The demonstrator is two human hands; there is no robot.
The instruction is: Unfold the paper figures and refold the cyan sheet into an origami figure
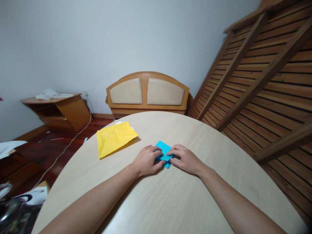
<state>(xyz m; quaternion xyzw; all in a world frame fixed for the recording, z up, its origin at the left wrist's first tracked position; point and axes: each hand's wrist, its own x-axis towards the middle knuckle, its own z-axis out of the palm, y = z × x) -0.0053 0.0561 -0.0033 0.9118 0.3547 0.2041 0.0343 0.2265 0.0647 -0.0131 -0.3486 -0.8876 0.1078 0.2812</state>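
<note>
A small folded piece of blue paper [163, 148] lies on the round wooden table [185, 130], between my two hands. My left hand [149, 160] grips its left side, thumb near the lower edge and fingers on top. From the other side, my right hand [184, 158] pinches the right edge between thumb and fingers. A narrower blue part sticks out below, toward me. Parts of the paper are covered by my fingertips.
Creased yellow paper [115, 139] lies at the table's left, with white sheets partly beneath it. Beyond the table stands a padded headboard [144, 75]. A slatted wooden frame [255, 81] leans at right. A low cabinet [70, 112] and white cable [69, 145] are at left.
</note>
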